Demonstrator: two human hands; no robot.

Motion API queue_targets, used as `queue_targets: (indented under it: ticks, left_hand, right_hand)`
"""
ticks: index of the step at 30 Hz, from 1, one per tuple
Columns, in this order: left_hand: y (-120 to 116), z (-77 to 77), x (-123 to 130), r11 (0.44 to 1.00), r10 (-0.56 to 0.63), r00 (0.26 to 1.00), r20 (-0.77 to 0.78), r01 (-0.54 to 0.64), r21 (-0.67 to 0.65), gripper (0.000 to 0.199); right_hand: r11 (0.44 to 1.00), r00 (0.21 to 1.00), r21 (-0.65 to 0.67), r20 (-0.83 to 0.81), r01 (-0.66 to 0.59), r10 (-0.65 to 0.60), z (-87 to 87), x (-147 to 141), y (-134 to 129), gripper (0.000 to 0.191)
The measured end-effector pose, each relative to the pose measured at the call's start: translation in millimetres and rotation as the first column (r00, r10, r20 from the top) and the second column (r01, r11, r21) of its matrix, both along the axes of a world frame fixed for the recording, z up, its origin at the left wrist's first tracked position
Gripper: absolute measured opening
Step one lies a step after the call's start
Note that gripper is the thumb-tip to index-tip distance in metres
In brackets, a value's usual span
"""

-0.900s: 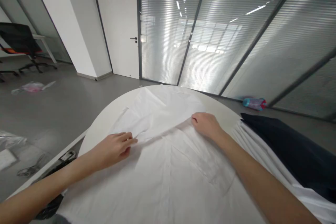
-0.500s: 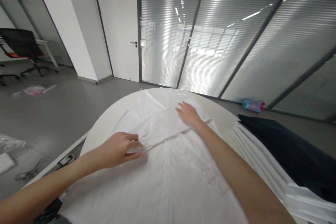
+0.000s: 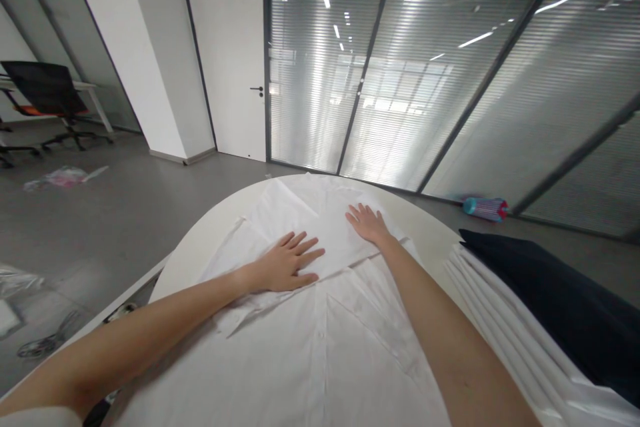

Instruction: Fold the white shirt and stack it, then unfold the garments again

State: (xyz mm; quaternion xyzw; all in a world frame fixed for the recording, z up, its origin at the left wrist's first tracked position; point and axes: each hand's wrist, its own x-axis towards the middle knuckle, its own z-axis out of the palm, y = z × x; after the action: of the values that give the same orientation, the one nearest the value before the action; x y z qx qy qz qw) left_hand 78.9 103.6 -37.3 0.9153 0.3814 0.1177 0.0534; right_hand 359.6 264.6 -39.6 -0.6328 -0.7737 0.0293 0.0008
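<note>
A white button-up shirt (image 3: 300,360) lies spread on a round white table (image 3: 200,220), its buttoned front facing up and its lower part running toward me. Its sleeves are folded across the front, one layered over the other. My left hand (image 3: 287,261) rests flat on the folded sleeve near the middle, fingers spread. Farther off and to the right, my right hand (image 3: 368,221) presses on the same cloth with its fingers stretched out. Neither hand grips the fabric.
To the right stands a stack of folded white cloth (image 3: 520,347) with a dark navy garment (image 3: 550,293) on top. A blue and purple cylinder-shaped item (image 3: 485,208) lies on the floor by the glass wall. An office chair (image 3: 47,97) and plastic wrapping (image 3: 65,176) are at the left.
My left hand has moved right and away from me, going from curled at the sleeve's end to flat on it. My right hand has shifted slightly right. The sleeve end now lies down.
</note>
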Motion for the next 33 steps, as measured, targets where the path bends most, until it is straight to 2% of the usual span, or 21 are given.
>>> queue_targets:
  ticks: [4, 10, 16, 21, 24, 26, 27, 29, 30, 31, 33]
  left_hand:
    - [-2.1, 2.1, -1.2, 1.000, 0.004, 1.000, -0.005, -0.004, 0.009, 0.069]
    - [1.3, 3.7, -1.0, 1.000, -0.018, 0.999, -0.030, 0.018, -0.018, 0.079]
    - [1.6, 5.5, -6.2, 0.995, -0.091, 0.995, -0.046, 0.089, -0.041, 0.079]
    - [-15.2, 15.2, -7.5, 0.988, -0.156, 0.987, -0.038, 0.156, -0.003, 0.077]
    - [-13.6, 30.1, -1.3, 0.984, -0.176, 0.984, 0.010, 0.176, -0.034, 0.057]
    - [4.3, 40.9, 6.1, 0.983, -0.138, 0.984, 0.110, 0.149, -0.103, 0.045]
    - [19.0, 45.4, 10.4, 0.983, -0.082, 0.979, 0.186, 0.110, -0.148, 0.040]
    - [57.0, 51.5, 19.3, 0.961, 0.122, 0.919, 0.375, -0.015, -0.278, 0.031]
    - [78.3, 52.8, 23.4, 0.922, 0.271, 0.838, 0.474, -0.085, -0.377, 0.026]
    - [99.7, 53.0, 27.1, 0.859, 0.420, 0.729, 0.540, -0.129, -0.495, 0.022]
    - [139.0, 50.4, 33.1, 0.802, 0.534, 0.618, 0.576, -0.155, -0.577, 0.022]
  right_hand:
    - [0.993, 0.992, 0.010, 0.026, 0.121, -0.121, -2.2, 25.6, 17.3, 0.068]
    - [0.984, 0.984, 0.009, -0.010, 0.177, -0.177, -4.0, 30.2, 20.0, 0.071]
    - [0.969, 0.969, 0.006, 0.008, 0.247, -0.247, -4.9, 35.6, -0.1, 0.070]
    - [0.952, 0.952, 0.006, 0.031, 0.305, -0.305, -6.2, 42.1, -28.3, 0.069]
    - [0.955, 0.955, 0.007, 0.024, 0.296, -0.296, -7.4, 44.2, -42.9, 0.068]
    - [0.958, 0.958, 0.011, 0.014, 0.285, -0.285, -7.6, 44.5, -50.0, 0.068]
    - [0.959, 0.959, 0.017, 0.010, 0.282, -0.282, -7.5, 44.3, -52.8, 0.068]
    - [0.960, 0.960, 0.033, 0.009, 0.279, -0.279, -6.9, 43.5, -56.7, 0.066]
    - [0.959, 0.960, 0.044, 0.011, 0.279, -0.279, -6.6, 43.1, -57.9, 0.066]
    - [0.959, 0.960, 0.053, 0.012, 0.278, -0.279, -6.4, 42.8, -58.9, 0.065]
    - [0.959, 0.961, 0.074, 0.012, 0.275, -0.276, -6.5, 42.6, -60.0, 0.064]
